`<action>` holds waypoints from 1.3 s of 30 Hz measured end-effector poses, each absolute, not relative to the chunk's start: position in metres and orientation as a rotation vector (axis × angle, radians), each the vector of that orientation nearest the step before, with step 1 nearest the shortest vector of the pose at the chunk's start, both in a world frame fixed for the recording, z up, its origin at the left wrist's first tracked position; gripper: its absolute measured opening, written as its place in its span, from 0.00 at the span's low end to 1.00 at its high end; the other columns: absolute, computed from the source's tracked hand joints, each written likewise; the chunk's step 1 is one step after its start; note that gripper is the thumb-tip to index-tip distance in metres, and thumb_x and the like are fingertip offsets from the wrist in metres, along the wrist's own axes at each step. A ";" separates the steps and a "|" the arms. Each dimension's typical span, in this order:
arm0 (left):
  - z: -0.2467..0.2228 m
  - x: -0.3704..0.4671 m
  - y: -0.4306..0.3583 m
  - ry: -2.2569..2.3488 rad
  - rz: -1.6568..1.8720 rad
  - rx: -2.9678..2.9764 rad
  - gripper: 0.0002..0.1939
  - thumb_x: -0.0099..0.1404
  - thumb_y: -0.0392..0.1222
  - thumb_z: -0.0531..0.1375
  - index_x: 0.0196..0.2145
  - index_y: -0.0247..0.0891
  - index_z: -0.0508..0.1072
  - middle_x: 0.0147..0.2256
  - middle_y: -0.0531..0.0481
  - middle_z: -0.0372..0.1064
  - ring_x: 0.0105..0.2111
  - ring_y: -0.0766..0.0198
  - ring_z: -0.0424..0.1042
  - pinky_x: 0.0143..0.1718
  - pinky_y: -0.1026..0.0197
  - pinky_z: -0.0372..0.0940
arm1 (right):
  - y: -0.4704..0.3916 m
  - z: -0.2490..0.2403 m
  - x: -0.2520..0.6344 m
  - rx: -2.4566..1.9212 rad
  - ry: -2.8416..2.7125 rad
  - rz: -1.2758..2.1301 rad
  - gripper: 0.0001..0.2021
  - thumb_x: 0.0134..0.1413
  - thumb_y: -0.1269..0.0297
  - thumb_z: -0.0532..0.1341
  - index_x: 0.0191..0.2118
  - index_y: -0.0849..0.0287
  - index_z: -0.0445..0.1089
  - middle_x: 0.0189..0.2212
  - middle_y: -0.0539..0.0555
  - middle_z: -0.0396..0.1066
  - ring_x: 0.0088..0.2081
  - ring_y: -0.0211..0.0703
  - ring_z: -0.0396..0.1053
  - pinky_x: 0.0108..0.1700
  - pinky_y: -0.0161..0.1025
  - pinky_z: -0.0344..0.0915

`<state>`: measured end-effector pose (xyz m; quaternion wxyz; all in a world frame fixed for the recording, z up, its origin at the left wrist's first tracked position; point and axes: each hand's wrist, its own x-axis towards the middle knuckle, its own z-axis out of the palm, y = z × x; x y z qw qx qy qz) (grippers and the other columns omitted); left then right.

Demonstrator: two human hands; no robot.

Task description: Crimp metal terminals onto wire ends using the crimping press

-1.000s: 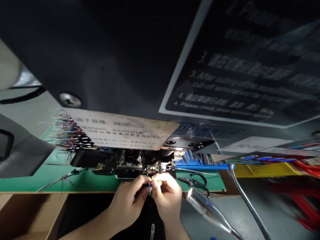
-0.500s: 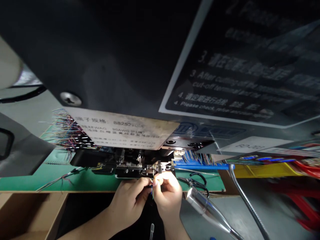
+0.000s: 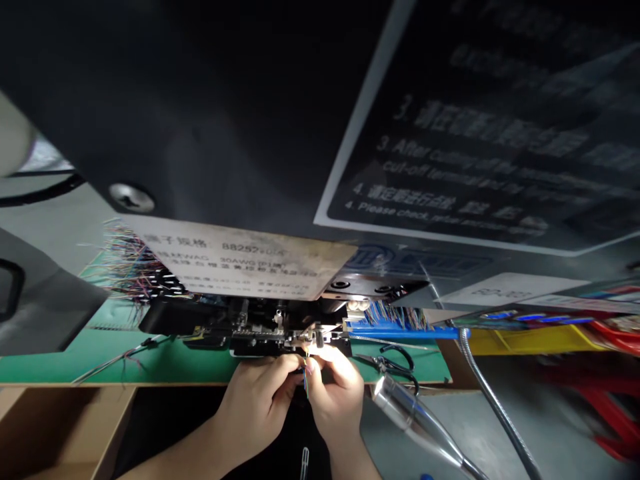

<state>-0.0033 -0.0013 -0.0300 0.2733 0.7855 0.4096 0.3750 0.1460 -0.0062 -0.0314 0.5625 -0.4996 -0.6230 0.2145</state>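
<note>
My left hand (image 3: 257, 397) and my right hand (image 3: 336, 387) meet at the front of a machine's metal working parts (image 3: 280, 337). Both are closed, thumbs against fingers, on thin coloured wires (image 3: 306, 383). Blue and green wire ends hang down between the fingertips, and a yellowish end points up toward the metal parts. Bright light falls on the right fingers, close under the machine. The exact grip on each wire is too small to make out.
The dark machine housing (image 3: 200, 120) fills the upper view. Bundled wires (image 3: 133, 267) lie at left; a blue tray (image 3: 405, 330) holds more at right. Black-handled scissors (image 3: 395, 365) rest on the green mat (image 3: 170, 363), beside a metal lamp (image 3: 410, 417). A yellow bin (image 3: 535, 340) stands farther right.
The right fingers have shifted slightly, with the index finger closer to the metal parts. The hanging wire ends moved a little. The left hand is almost unmoved.
</note>
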 end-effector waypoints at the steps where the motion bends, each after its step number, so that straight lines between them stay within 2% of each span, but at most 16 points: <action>1: -0.030 -0.003 -0.001 1.107 1.015 2.113 0.11 0.70 0.35 0.51 0.44 0.43 0.71 0.39 0.49 0.79 0.36 0.60 0.78 0.37 0.62 0.70 | -0.006 -0.032 0.145 -1.173 -1.459 0.506 0.09 0.54 0.76 0.61 0.39 0.58 0.75 0.27 0.51 0.75 0.25 0.39 0.71 0.29 0.35 0.70; 7: -0.030 -0.001 -0.003 1.180 1.014 2.087 0.12 0.68 0.31 0.51 0.44 0.43 0.70 0.39 0.51 0.79 0.37 0.58 0.80 0.37 0.60 0.72 | -0.006 -0.033 0.142 -1.204 -1.418 0.593 0.08 0.57 0.73 0.60 0.38 0.58 0.76 0.24 0.50 0.72 0.22 0.38 0.67 0.25 0.34 0.66; 11: -0.030 -0.001 -0.003 1.200 0.997 2.092 0.11 0.69 0.33 0.51 0.44 0.42 0.70 0.40 0.49 0.80 0.37 0.57 0.80 0.37 0.60 0.72 | -0.006 -0.034 0.143 -1.210 -1.401 0.647 0.07 0.58 0.71 0.60 0.38 0.58 0.75 0.22 0.48 0.69 0.21 0.38 0.65 0.26 0.35 0.65; 18: -0.030 -0.003 -0.001 1.162 0.974 2.079 0.10 0.70 0.35 0.51 0.44 0.42 0.71 0.38 0.50 0.80 0.37 0.58 0.80 0.36 0.61 0.71 | -0.008 -0.037 0.145 -1.199 -1.283 0.799 0.02 0.58 0.69 0.63 0.37 0.57 0.72 0.18 0.43 0.57 0.19 0.35 0.57 0.24 0.33 0.60; 24: -0.030 -0.006 -0.002 1.066 0.924 1.921 0.09 0.71 0.38 0.52 0.44 0.43 0.71 0.37 0.51 0.78 0.38 0.61 0.78 0.38 0.63 0.69 | -0.010 -0.038 0.144 -1.198 -1.249 0.874 0.04 0.58 0.68 0.62 0.32 0.58 0.72 0.18 0.44 0.60 0.20 0.35 0.58 0.24 0.33 0.59; 32: -0.025 -0.006 0.000 0.908 0.929 1.632 0.07 0.71 0.39 0.54 0.44 0.43 0.71 0.32 0.55 0.75 0.31 0.67 0.74 0.34 0.68 0.67 | -0.011 -0.046 0.141 -1.157 -1.057 1.077 0.08 0.57 0.65 0.64 0.30 0.58 0.67 0.19 0.44 0.61 0.17 0.33 0.59 0.18 0.31 0.56; 39: -0.027 -0.006 -0.003 0.970 0.960 1.797 0.10 0.70 0.35 0.52 0.44 0.43 0.71 0.33 0.54 0.76 0.31 0.65 0.75 0.34 0.67 0.66 | -0.013 -0.041 0.140 -1.171 -1.031 1.029 0.08 0.58 0.65 0.65 0.28 0.58 0.68 0.21 0.46 0.64 0.18 0.32 0.59 0.19 0.30 0.56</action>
